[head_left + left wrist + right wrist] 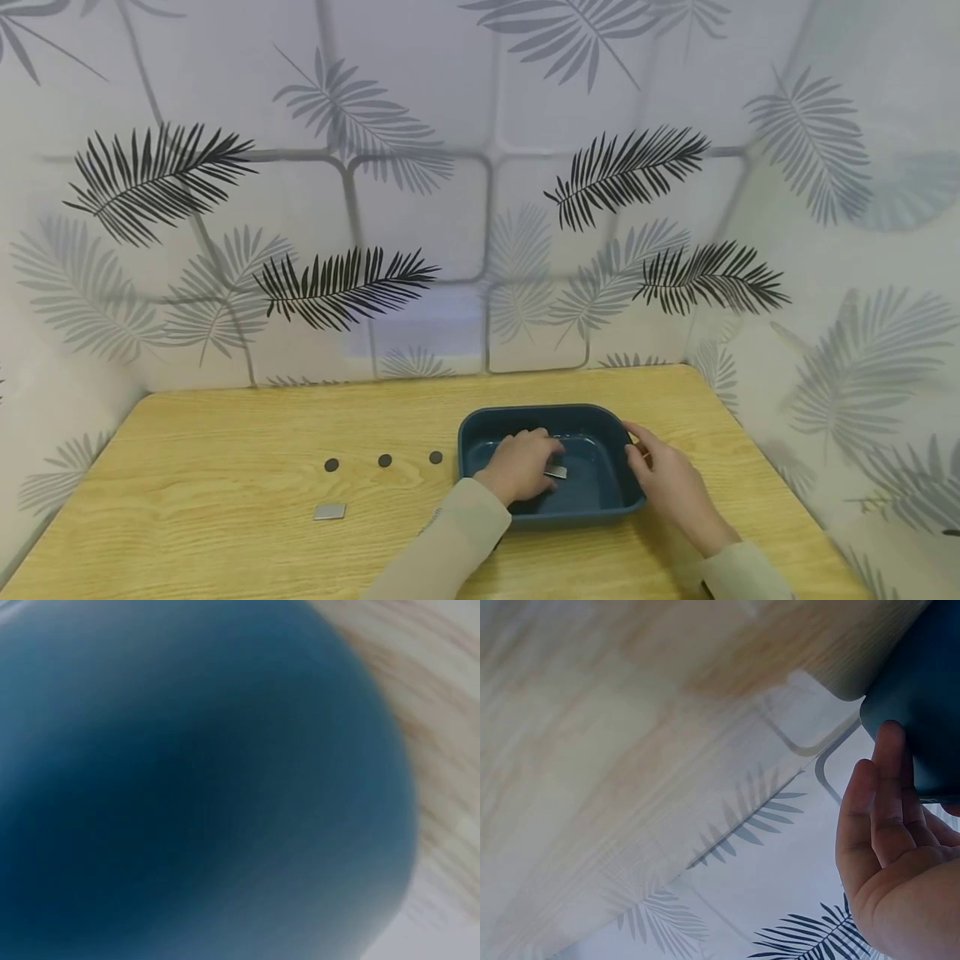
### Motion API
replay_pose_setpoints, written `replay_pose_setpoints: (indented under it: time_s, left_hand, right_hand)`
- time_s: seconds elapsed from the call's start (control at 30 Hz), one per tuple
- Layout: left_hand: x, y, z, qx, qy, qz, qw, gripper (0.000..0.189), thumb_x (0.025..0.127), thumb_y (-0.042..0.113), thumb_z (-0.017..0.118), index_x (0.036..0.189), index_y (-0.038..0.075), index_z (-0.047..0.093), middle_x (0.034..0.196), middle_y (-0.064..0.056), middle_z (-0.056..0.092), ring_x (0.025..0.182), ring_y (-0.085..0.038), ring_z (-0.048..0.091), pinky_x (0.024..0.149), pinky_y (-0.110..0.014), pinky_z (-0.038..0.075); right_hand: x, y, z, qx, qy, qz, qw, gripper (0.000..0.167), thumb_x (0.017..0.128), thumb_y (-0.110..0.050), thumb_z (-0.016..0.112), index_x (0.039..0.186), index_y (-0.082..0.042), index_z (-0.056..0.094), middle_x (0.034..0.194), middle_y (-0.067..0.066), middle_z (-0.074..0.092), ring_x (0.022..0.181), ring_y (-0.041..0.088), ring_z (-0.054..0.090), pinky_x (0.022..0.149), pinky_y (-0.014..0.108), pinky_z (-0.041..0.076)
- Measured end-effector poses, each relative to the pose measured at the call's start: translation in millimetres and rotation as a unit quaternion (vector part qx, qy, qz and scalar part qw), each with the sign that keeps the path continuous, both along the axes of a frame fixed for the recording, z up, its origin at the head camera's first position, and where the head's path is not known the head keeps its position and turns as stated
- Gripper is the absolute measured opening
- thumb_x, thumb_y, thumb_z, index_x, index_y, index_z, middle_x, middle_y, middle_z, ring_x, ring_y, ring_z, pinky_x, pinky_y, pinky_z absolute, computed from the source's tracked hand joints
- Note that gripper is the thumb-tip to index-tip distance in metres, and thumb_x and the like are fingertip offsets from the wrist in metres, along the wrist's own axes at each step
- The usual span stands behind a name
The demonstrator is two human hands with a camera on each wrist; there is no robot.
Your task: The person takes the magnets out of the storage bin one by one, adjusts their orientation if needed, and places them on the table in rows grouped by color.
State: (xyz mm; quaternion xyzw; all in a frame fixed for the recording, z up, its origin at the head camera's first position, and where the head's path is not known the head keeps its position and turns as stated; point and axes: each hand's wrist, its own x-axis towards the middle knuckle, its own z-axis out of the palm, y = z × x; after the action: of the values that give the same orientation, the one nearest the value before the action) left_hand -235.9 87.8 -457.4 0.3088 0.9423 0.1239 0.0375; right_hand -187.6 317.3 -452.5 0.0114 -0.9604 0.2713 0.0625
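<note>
In the head view my left hand (521, 467) reaches over the near left part of a dark blue rectangular tub (592, 510). A small flat silver piece (556, 472) shows between its thumb and fingers, inside the tub. My right hand (671, 479) holds the tub's right side at the rim. The right wrist view shows fingers (889, 761) of that hand against the tub's outer wall (904, 697). The blurred blue tub wall (300, 787) fills most of the left wrist view, with no hand visible there.
Left of the tub, three small dark discs (385, 460) lie in a row on the wood-grain table (187, 467). A silver rectangular piece (330, 512) lies nearer me, below the leftmost disc. A leaf-patterned covering (420, 208) rises behind the table and along its sides.
</note>
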Motion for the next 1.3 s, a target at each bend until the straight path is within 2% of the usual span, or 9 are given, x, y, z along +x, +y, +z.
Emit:
replay_pose_setpoints:
  time_s: [0.23,0.4,0.6,0.77,1.07,1.17,1.3]
  left_hand:
    - [0.1,-2.5,2.1,0.003,-0.012,0.011,0.9999,0.02,0.089,0.03,0.082,0.109,0.025,0.08,0.097,0.009,0.074,0.089,-0.01,0.066,0.077,-0.028,0.047]
    - [-0.9,-4.0,5.7,0.018,-0.043,0.016,0.9988,0.007,0.09,0.026,0.081,0.097,0.024,0.081,0.088,0.012,0.074,0.079,-0.006,0.061,0.077,-0.026,0.044]
    - [-1.0,-5.9,8.3,0.03,-0.059,0.016,0.9977,0.004,0.09,0.022,0.08,0.087,0.026,0.08,0.081,0.014,0.072,0.073,-0.004,0.058,0.079,-0.027,0.046]
    - [-0.2,-8.7,10.2,0.043,-0.062,0.011,0.9971,0.004,0.092,0.024,0.079,0.088,0.025,0.081,0.083,0.013,0.074,0.074,-0.004,0.06,0.08,-0.026,0.048]
    - [-2.2,-24.8,12.2,0.103,-0.059,0.017,0.9927,0.005,0.093,0.025,0.077,0.092,0.023,0.082,0.086,0.011,0.076,0.077,-0.004,0.064,0.078,-0.024,0.044]
    - [-4.4,-31.3,13.0,0.119,-0.053,0.02,0.9913,0.005,0.094,0.025,0.077,0.095,0.023,0.082,0.088,0.01,0.078,0.079,-0.005,0.066,0.08,-0.026,0.045]
    - [-6.4,-39.9,20.8,0.126,-0.043,0.019,0.9909,0.007,0.095,0.024,0.076,0.099,0.022,0.082,0.091,0.009,0.079,0.08,-0.005,0.069,0.088,-0.032,0.051]
  right_hand:
    - [1.0,0.2,0.4,-0.004,0.001,0.001,1.0,0.042,0.106,-0.018,0.053,0.147,-0.006,0.055,0.1,0.009,0.073,0.07,0.01,0.055,0.057,0.025,0.043]
    - [0.0,0.2,0.5,-0.004,0.001,0.002,1.0,0.043,0.106,-0.018,0.053,0.147,-0.006,0.054,0.099,0.008,0.072,0.07,0.011,0.055,0.056,0.025,0.043]
    - [-0.4,-0.4,2.3,-0.003,0.003,0.003,1.0,0.043,0.106,-0.018,0.052,0.147,-0.006,0.054,0.1,0.009,0.072,0.071,0.012,0.056,0.057,0.025,0.044]
    - [0.7,-0.6,1.9,-0.002,0.002,0.0,1.0,0.042,0.106,-0.017,0.053,0.146,-0.006,0.055,0.099,0.009,0.072,0.071,0.011,0.055,0.058,0.025,0.044]
    - [1.8,-1.7,1.1,0.001,-0.001,-0.002,1.0,0.042,0.106,-0.018,0.053,0.147,-0.007,0.055,0.101,0.009,0.073,0.072,0.011,0.057,0.058,0.026,0.044]
    - [2.4,-2.2,2.0,-0.002,-0.006,-0.002,1.0,0.042,0.106,-0.017,0.053,0.147,-0.006,0.054,0.1,0.009,0.073,0.071,0.012,0.056,0.058,0.027,0.044]
    - [3.0,-2.1,3.7,-0.003,-0.006,0.0,1.0,0.043,0.106,-0.018,0.053,0.147,-0.006,0.054,0.101,0.009,0.073,0.07,0.011,0.056,0.057,0.026,0.044]
